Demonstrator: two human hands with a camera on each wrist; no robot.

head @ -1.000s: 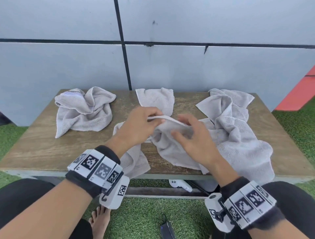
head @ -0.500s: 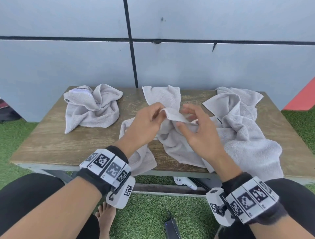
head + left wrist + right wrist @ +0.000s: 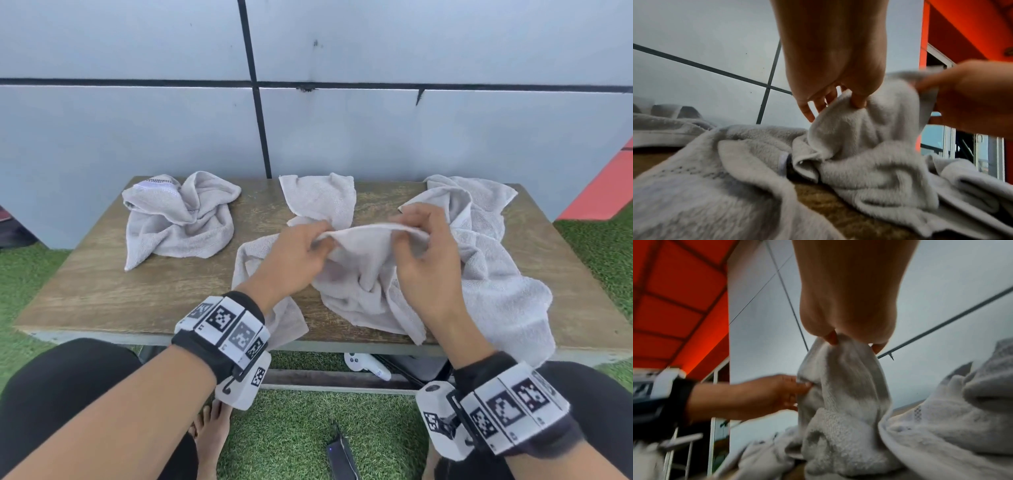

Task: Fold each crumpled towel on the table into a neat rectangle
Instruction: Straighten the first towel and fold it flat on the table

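Observation:
A crumpled pale grey towel (image 3: pixel 363 274) lies at the middle of the wooden table (image 3: pixel 102 291), part of it lifted. My left hand (image 3: pixel 301 253) pinches its raised edge at the left, thumb and fingers on the cloth (image 3: pixel 855 104). My right hand (image 3: pixel 421 253) pinches the same edge (image 3: pixel 842 344) a short way to the right, so the hem stretches between the two hands. A second crumpled towel (image 3: pixel 178 219) sits at the far left. A third, bigger one (image 3: pixel 496 274) is heaped at the right and hangs over the front edge.
A grey panelled wall (image 3: pixel 308 130) stands right behind the table. Green artificial grass (image 3: pixel 308 428) lies below, with a white controller (image 3: pixel 366 365) under the table and a dark device (image 3: pixel 339 455) by my bare foot (image 3: pixel 209 435).
Both hands have lifted the middle towel's edge higher and moved apart along it, drawing the hem taut between them. The other two towels have not moved.

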